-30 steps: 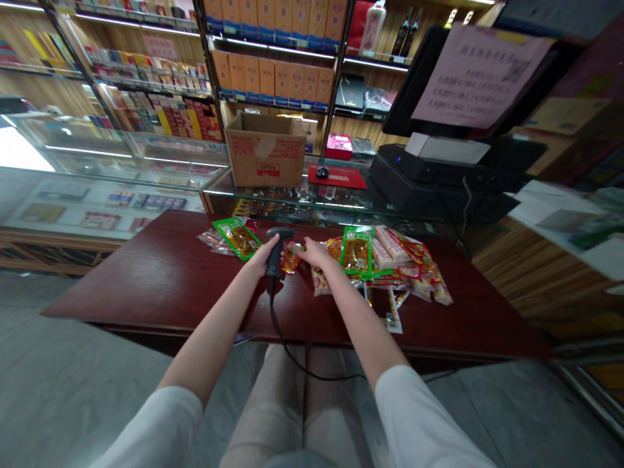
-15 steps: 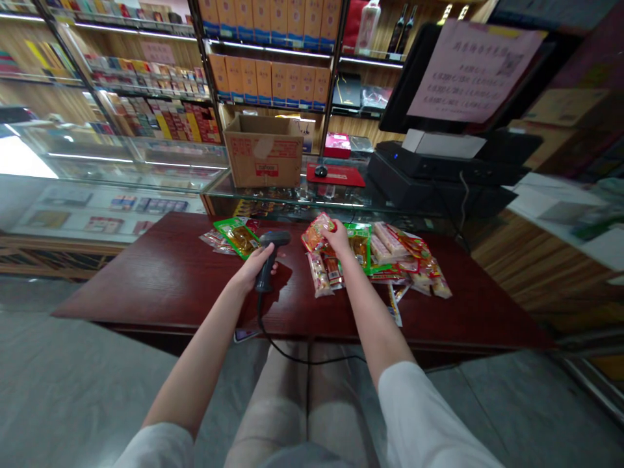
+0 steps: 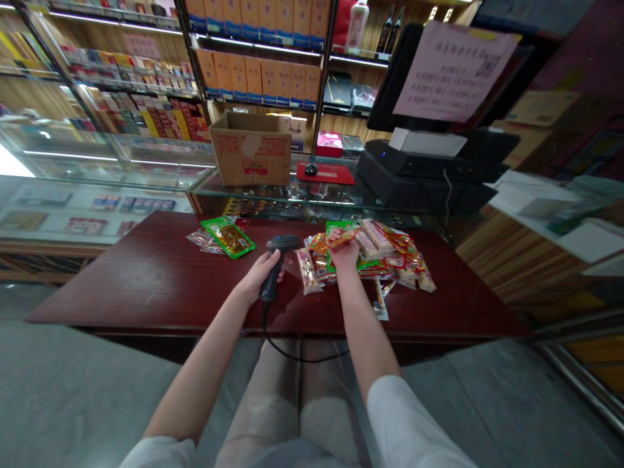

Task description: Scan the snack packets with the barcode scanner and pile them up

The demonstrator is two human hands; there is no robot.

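Note:
My left hand (image 3: 259,277) grips the handle of a black barcode scanner (image 3: 275,263), held upright over the dark red table (image 3: 146,286), its cable hanging off the front edge. My right hand (image 3: 344,250) is closed on an orange snack packet (image 3: 340,236) just above a pile of snack packets (image 3: 390,253) right of the scanner. A green-edged packet (image 3: 228,236) lies with other packets to the left of the scanner.
Behind the table runs a glass counter (image 3: 273,192) with a cardboard box (image 3: 251,148), a mouse on a red pad (image 3: 325,171) and a black till with a screen (image 3: 429,162). Shelves of goods (image 3: 146,97) fill the back wall.
My right hand moved the orange packet from beside the scanner, lifted it, then brought it down over the pile on the right. The left hand keeps hold of the scanner.

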